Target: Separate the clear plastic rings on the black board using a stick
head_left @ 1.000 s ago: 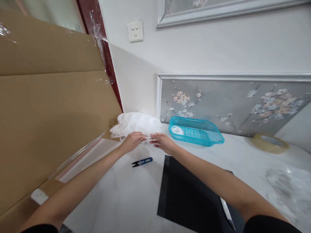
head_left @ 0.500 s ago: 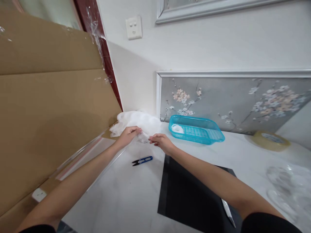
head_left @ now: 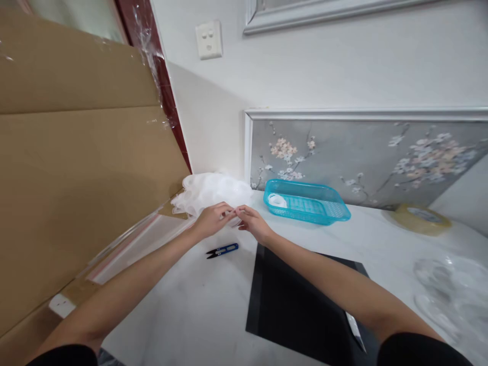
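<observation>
Here are both hands, up over the surface [head_left: 183,315], fingertips meeting in the middle! The left hand [head_left: 214,219] curls in with thumb and fingers bent, the right hand [head_left: 253,223] comes to meet it, and just under those fingertips there's a small whitish, see-through piece [head_left: 234,222]. The fingers cover most of it, so which hand pinches it, I cannot tell.

Right behind the left hand sits a heap of white, filmy material [head_left: 215,190], bunched against the wall. Nearer the person, just below the hands, lie the blue-handled thread snips [head_left: 223,250], black blades pointing left. Over to the right, a turquoise basket [head_left: 301,215] stands near the wall with a white coil [head_left: 277,201] in its left end. A black sheet [head_left: 290,305] lies flat, partly under the right forearm, a slim white object [head_left: 355,330] showing on it. Farther right, it's a big tape roll [head_left: 423,219] on its side and clear plastic [head_left: 450,295], rather blurred. Cardboard [head_left: 76,178] walls off the left!
</observation>
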A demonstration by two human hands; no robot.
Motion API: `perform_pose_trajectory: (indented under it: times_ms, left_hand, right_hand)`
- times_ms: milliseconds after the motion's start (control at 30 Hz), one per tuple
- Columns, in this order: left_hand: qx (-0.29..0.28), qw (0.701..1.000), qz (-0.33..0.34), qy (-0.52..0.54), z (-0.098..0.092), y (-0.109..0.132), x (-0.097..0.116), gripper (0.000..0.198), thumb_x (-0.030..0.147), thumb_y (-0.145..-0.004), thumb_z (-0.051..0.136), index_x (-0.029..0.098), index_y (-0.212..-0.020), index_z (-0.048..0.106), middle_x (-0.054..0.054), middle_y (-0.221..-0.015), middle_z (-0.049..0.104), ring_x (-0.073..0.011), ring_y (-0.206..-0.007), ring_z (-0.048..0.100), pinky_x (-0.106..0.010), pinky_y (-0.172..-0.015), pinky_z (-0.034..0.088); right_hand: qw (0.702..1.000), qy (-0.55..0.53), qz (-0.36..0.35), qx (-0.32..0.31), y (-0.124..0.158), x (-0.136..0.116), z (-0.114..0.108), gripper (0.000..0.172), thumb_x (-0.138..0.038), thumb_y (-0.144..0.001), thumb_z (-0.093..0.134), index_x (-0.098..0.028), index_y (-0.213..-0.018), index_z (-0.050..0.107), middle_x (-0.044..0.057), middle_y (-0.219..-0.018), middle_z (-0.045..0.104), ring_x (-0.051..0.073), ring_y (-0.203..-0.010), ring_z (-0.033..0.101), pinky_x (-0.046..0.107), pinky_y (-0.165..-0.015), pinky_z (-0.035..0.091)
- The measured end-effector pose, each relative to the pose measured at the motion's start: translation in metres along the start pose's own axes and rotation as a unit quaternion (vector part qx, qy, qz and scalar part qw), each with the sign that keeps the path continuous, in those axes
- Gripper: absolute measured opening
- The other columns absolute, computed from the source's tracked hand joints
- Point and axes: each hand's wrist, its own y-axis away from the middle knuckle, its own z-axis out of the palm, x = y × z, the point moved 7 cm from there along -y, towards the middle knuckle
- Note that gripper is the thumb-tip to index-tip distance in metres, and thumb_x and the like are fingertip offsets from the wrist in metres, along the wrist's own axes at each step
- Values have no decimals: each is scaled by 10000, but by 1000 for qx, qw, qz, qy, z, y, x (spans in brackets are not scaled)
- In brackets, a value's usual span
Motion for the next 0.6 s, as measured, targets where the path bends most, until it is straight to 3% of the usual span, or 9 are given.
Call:
perform_pose_trajectory:
  times_ms: [233, 367, 467, 533, 600]
  left_hand:
    - [17, 992, -74, 96, -14, -10, -21, 405, 490, -847, 482, 144, -726, 657, -49, -675, 674, -169, -652, 626, -268, -633, 487]
    - [62, 987, -105, 106, -38, -15, -23, 427, 517, -854, 464, 143, -698, 598, -30, -603, 637, -142, -561, 592, -257, -567, 474]
    - [119, 983, -119, 76, -85, -36, -22, 413, 472, -902, 467, 145, -661, 545, 7, -550, 579, -107, -529, 546, -245, -575, 464]
    - [164, 978, -122, 45, -135, -62, -17, 373, 414, -933, 483, 128, -704, 552, 25, -563, 552, -92, -535, 525, -244, -590, 465]
    - [208, 971, -113, 9, -194, -91, -5, 305, 391, -935, 515, 114, -828, 585, 9, -704, 586, -99, -597, 558, -261, -608, 490]
  right_hand:
    - [996, 64, 49, 42, -6, 16, -14, 204, -358, -709, 718, -160, -754, 705, 12, -728, 663, 81, -575, 536, 222, -601, 420]
    - [989, 84, 113, 52, -11, 32, -21, 108, -263, -717, 727, -158, -743, 713, 27, -683, 676, 106, -548, 589, 217, -521, 404]
    - [983, 101, 132, 76, -17, 38, -25, 23, -164, -713, 720, -161, -705, 699, -1, -541, 619, 91, -496, 551, 206, -506, 399]
    - [979, 115, 143, 85, -21, 41, -26, 53, -132, -706, 721, -162, -682, 684, -20, -471, 573, 84, -458, 506, 204, -490, 391]
    - [976, 125, 160, 82, -25, 44, -23, 51, -145, -722, 715, -156, -703, 669, -28, -474, 569, 84, -449, 500, 203, -472, 385]
